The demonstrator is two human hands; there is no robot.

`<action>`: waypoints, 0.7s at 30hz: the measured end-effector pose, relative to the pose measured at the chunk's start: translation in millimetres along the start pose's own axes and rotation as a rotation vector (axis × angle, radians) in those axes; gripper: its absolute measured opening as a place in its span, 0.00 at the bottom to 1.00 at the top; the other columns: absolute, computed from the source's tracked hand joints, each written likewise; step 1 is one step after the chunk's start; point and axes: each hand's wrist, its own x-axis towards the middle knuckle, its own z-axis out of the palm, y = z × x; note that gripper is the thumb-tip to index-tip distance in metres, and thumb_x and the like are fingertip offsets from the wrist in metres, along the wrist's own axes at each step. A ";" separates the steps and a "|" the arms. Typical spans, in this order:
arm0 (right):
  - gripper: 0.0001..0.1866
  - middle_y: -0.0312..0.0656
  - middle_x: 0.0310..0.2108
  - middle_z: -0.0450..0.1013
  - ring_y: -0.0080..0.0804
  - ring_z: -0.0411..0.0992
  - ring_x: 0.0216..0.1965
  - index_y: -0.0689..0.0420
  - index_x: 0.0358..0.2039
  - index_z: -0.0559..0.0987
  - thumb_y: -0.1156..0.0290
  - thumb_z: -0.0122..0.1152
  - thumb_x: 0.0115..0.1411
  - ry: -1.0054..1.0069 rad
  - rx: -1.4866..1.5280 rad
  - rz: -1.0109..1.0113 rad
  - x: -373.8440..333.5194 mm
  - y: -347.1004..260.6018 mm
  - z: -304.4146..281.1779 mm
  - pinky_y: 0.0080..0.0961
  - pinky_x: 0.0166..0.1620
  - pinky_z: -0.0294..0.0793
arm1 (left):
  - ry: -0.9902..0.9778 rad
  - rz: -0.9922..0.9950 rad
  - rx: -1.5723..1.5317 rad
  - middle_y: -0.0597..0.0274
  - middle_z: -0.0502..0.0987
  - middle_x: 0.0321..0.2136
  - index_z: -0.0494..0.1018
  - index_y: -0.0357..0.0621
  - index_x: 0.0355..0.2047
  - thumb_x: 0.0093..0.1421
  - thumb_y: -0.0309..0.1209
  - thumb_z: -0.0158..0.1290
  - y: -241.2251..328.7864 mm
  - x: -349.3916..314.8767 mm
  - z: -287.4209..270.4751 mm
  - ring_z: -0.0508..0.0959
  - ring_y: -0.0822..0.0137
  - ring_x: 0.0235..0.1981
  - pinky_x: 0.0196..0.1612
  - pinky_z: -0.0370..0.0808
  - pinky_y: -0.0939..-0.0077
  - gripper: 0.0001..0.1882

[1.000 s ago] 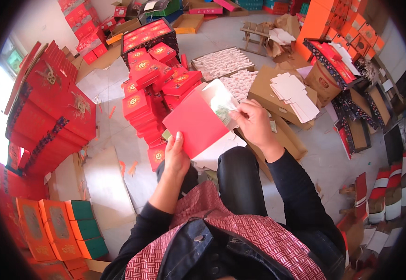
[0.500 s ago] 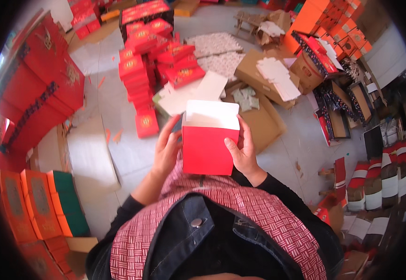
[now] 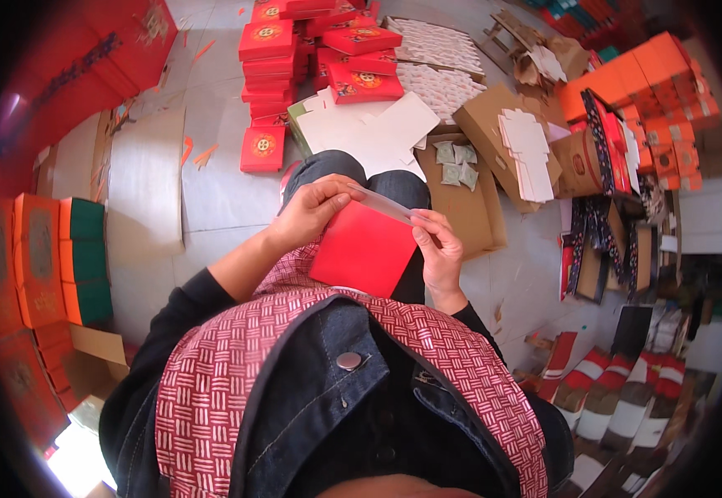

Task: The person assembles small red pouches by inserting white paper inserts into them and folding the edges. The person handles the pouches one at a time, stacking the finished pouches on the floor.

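Red box (image 3: 361,253) lies over the lap, broad plain face upward, turned slightly askew, just this side of the knees (image 3: 329,169). Its near edge comes close to the patterned apron (image 3: 212,390); we cannot tell whether it rests there or hangs from the fingers. A pale, translucent-looking flap (image 3: 383,204) runs along its far edge.

Hands: we see the left hand (image 3: 319,206) with fingers bent over, pinching the flap's left end. The right hand (image 3: 438,253) has thumb and fingertips closed at the flap's right end, by the box's far right corner. Both grip lightly, as far as we can judge.

Handling, our estimate: light, thin card, stiff along the folds but easily bowed across the broad face. The smooth red surface may slide a little under dry fingers. The flap looks the weakest part, liable to crease if pressed mid-span. We would hold at the two far corners, near the folds, and steady the side edges rather than press the face. Contents are hidden from us, so weight is uncertain.

Nearby, beyond the knees: white card sheets (image 3: 336,137), stacked red boxes (image 3: 266,91), and a cardboard tray (image 3: 479,226) holding small pale-green packets (image 3: 458,173).
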 end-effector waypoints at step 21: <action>0.13 0.45 0.38 0.78 0.27 0.77 0.38 0.63 0.43 0.79 0.74 0.62 0.57 -0.702 -0.322 0.302 100.0 -44.7 12.4 0.22 0.44 0.75 | 0.013 0.094 -0.331 0.51 0.64 0.53 0.58 0.35 0.52 0.66 0.21 0.41 0.7 3.3 8.7 0.68 0.63 0.55 0.60 0.62 0.69 0.14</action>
